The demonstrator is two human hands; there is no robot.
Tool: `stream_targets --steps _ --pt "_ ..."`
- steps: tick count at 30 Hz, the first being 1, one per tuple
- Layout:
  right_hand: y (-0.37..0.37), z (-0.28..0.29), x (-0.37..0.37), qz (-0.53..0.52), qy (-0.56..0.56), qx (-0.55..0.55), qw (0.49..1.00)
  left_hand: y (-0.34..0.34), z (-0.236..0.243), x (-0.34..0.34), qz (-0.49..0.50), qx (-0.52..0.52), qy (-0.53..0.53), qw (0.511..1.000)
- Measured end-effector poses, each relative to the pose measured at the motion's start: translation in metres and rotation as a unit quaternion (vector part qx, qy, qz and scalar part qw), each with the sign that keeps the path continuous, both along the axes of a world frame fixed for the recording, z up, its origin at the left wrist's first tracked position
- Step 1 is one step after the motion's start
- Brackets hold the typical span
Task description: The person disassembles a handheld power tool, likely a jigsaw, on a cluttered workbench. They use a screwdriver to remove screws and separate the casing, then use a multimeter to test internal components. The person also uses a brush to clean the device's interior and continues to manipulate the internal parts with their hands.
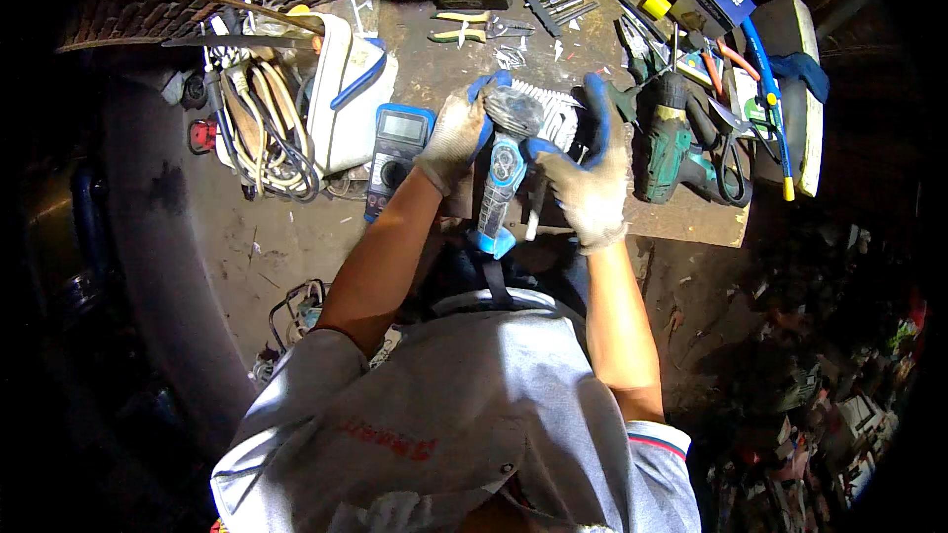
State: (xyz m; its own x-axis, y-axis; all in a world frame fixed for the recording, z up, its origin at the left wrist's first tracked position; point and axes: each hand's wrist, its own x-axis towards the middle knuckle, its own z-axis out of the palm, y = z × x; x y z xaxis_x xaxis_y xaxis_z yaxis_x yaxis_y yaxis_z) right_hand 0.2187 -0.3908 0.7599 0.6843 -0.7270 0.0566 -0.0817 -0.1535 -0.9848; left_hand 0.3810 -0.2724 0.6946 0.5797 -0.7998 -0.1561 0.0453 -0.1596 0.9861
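A scuffed brown wooden workbench (415,69) spans the top. At its left sits a white plastic container (331,128) beside bundled cables; at right lies a green-and-black cordless drill (666,160). Central, at the bench's near edge, is a blue-and-grey handheld power tool (502,178), handle toward the wearer. The right hand (590,178), in a cream-and-blue work glove, is beside it, thumb and fingers wide apart. The similarly gloved left hand (456,133) curls its fingers around the tool's grey head. Near that wrist lies a blue-framed multimeter (399,153).

Coiled cables (283,109) lie left of a blue-edged multimeter (397,150).
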Motion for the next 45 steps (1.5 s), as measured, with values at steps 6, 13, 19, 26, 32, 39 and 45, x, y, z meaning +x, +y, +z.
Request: stream_targets --steps 6,13,19,26,32,39,45 --pt "0.007 0.002 -0.007 0.096 0.244 0.112 0.959 0.020 -0.011 0.003 -0.016 -0.016 -0.074 0.997" --pt "0.040 0.001 0.013 0.025 0.228 -0.137 0.964 0.022 0.036 -0.038 0.131 -0.144 0.298 0.935" --pt "0.048 -0.010 -0.001 0.107 0.074 -0.109 0.986 0.008 0.040 -0.023 0.095 -0.073 0.330 0.936" --pt "0.017 -0.035 -0.055 -0.144 0.198 0.004 0.970 0.016 0.021 -0.012 0.127 -0.042 0.241 0.961" --pt "0.045 -0.089 -0.068 0.004 0.178 -0.100 0.979 0.026 0.004 -0.004 0.139 -0.033 0.282 0.949" --pt "0.026 -0.052 -0.061 0.050 0.101 0.284 0.952 0.010 0.028 -0.010 0.120 0.014 0.264 0.957" --pt "0.038 -0.059 -0.068 0.131 0.045 0.467 0.874 0.018 0.019 -0.005 0.171 0.044 0.242 0.954"
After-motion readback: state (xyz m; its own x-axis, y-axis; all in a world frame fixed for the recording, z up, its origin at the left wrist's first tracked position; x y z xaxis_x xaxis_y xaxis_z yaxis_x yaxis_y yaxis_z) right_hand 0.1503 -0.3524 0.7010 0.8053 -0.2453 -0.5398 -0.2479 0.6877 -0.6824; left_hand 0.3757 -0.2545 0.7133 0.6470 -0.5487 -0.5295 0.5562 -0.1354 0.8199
